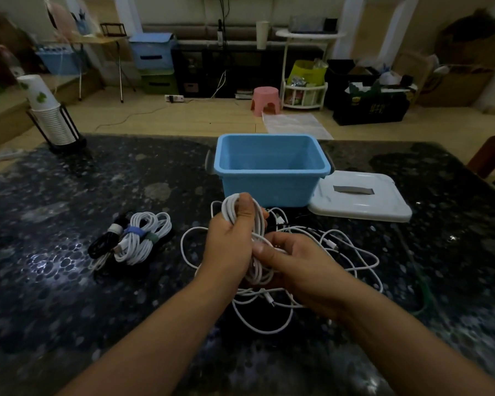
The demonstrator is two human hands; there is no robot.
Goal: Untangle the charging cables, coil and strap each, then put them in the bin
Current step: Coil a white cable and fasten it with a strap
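Note:
My left hand (231, 238) grips a coil of white cable (258, 224), thumb pressed over its loops, just in front of the blue bin (272, 178). My right hand (292, 264) pinches the same coil lower down. Loose white cables (352, 252) lie tangled on the table under and to the right of my hands. To the left lie strapped coils: white ones (143, 238) with blue and green straps, and a black one (105, 241) with a white strap. The bin stands open with nothing visible inside.
The bin's white lid (360, 200) lies flat to the right of the bin. A stack of paper cups in a black holder (53, 121) stands at the table's far left corner. The dark speckled table (55, 295) spreads around everything.

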